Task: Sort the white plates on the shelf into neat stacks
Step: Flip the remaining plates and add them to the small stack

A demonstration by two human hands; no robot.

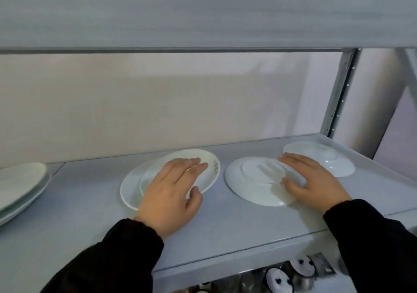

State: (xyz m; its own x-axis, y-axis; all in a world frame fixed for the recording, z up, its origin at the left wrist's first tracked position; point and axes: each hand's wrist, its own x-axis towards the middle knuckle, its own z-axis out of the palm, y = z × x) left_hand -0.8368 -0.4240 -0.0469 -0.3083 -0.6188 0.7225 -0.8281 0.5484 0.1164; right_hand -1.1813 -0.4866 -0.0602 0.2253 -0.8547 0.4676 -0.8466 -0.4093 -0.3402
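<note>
both hands laid flat on white plates on the shelf (90, 220).
left hand (171, 193) rests on the middle pair (133, 189), a smaller plate on a larger one; its fingers (191, 164) are straight and pressed together, thumb at the rim. right hand (316, 180) rests on an upturned plate (252, 180), fingers (293, 159) straight, thumb held apart. second upturned plate (334, 159) just behind it; stack (20, 184) at far left.

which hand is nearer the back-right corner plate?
Right. Right hand rests on the neighbouring plate, right beside the corner plate; left hand is farther left, on the small plate.
</note>
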